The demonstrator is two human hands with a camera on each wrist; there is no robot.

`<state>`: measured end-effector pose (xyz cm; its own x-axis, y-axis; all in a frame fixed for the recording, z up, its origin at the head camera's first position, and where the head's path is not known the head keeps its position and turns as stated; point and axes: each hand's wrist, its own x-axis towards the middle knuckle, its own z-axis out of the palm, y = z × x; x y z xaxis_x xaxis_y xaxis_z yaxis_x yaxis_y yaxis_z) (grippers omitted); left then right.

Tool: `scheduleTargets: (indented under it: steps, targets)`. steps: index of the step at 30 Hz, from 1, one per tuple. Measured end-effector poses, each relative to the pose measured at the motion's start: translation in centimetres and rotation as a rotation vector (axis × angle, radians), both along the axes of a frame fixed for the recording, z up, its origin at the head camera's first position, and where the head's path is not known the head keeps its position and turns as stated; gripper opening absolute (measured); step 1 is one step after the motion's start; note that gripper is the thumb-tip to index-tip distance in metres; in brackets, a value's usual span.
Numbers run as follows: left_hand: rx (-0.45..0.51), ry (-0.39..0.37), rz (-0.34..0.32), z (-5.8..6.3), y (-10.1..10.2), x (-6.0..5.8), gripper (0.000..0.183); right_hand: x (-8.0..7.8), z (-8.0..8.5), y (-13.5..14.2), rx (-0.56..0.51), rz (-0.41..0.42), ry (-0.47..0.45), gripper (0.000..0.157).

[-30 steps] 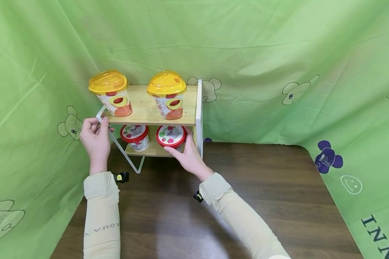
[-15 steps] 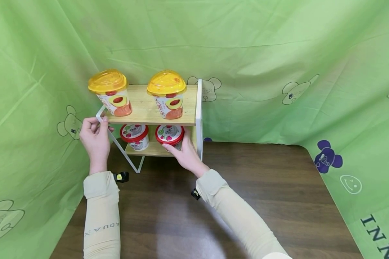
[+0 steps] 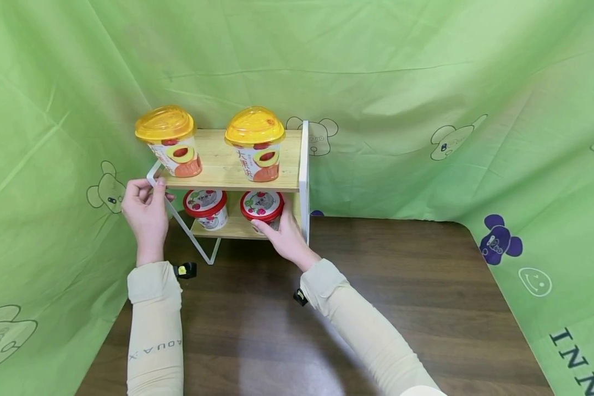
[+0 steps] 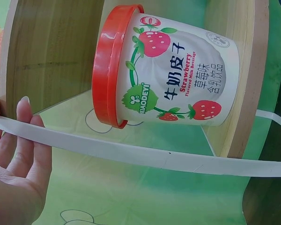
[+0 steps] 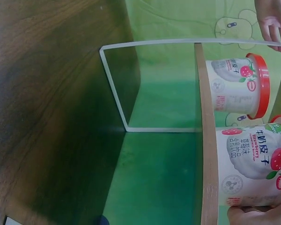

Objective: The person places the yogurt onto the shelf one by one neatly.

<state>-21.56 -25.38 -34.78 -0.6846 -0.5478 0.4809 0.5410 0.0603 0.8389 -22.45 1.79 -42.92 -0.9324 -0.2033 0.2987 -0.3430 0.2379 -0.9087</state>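
A two-tier wooden rack (image 3: pixel 212 151) with a white metal frame stands against the cloth. My left hand (image 3: pixel 146 220) grips its front left corner, thumb on the upper board's edge and fingers behind the frame bar (image 4: pixel 131 152). On the lower board, my right hand (image 3: pixel 289 236) holds a red-lidded strawberry milk cup (image 3: pixel 262 203) by its side, thumb in front; part of the cup is hidden by the hand. A matching cup (image 3: pixel 212 220) sits upright to its left, filling much of the left wrist view. Both cups appear in the right wrist view.
Two taller fruit cups with domed yellow lids, one at left (image 3: pixel 170 140) and one at right (image 3: pixel 254 143), stand on the upper board. Green patterned cloth (image 3: pixel 401 110) encloses the back and sides. A dark wooden tabletop (image 3: pixel 401 275) extends in front and to the right.
The right hand and its cup shifted slightly left, then the cup came slightly back to the right. My left hand stays on the rack corner.
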Motion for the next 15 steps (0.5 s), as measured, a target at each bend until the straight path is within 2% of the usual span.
scheduleTargets:
  steps: [15]
  targets:
    - [-0.017,-0.011,0.009,0.16,0.26,0.11,0.006,-0.07,-0.13,0.17,0.043,-0.046,0.021,0.098]
